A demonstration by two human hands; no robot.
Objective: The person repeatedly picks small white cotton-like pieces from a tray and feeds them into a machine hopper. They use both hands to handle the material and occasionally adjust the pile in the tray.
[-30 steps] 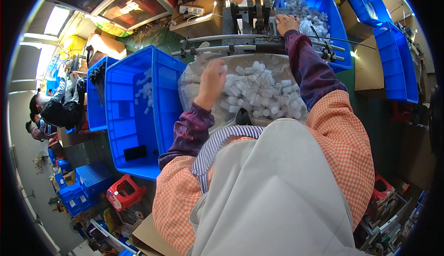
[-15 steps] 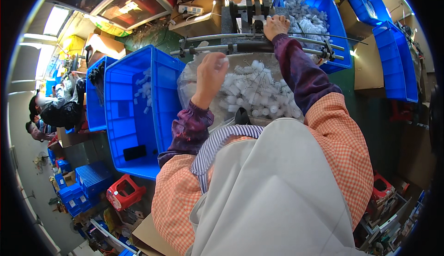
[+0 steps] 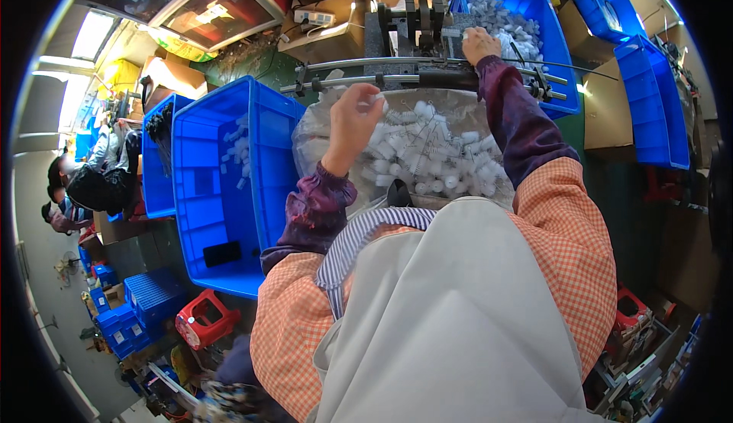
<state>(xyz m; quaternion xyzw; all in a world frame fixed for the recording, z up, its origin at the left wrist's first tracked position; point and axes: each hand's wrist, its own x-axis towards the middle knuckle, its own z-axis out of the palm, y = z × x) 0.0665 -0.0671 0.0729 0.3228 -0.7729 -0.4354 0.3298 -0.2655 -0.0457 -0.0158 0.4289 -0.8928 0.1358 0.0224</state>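
Left hand [image 3: 353, 121] grips a small white plastic tube [image 3: 376, 98] above the clear bag of white tubes [image 3: 427, 156]. Right hand [image 3: 479, 43] reaches far to the black machine [image 3: 416, 22], fingers curled; grip unclear. Blue bin [image 3: 221, 186] sits left.

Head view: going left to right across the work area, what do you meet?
Narrow blue bin → large blue bin → left hand over the clear bag of white plastic parts → right hand → stacked blue bins.
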